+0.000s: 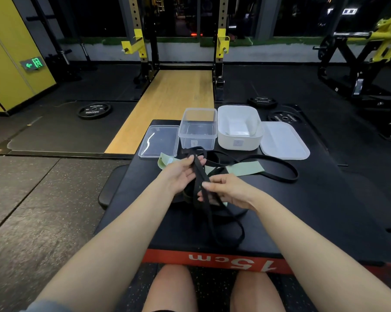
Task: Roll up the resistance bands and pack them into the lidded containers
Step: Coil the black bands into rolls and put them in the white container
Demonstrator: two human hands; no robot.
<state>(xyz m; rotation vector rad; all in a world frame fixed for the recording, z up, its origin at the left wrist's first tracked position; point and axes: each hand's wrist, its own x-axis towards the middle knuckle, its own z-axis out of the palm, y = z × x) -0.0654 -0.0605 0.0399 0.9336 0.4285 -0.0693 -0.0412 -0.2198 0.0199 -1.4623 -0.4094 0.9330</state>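
At the centre of the frame both hands hold a black band (pixel 200 174) above a black platform (pixel 314 210). The left hand (pixel 181 174) lies palm up, fingers half curled, with the band running across its fingertips near the band's upper end. The right hand (pixel 223 190) pinches the same band lower down between thumb and forefinger, its other fingers loosely bent. Below the right hand the band hangs down and loops over the platform toward the lower centre. Past the left hand it runs up toward the clear box (pixel 199 129). A green band (pixel 245 168) lies flat beyond the hands, partly under a second, thinner black loop (pixel 280 174) at right of centre. Upper centre, the clear box and a white box (pixel 239 129) stand side by side, both open. The clear lid (pixel 159 141) lies left of the clear box, the white lid (pixel 284 140) right of the white box.
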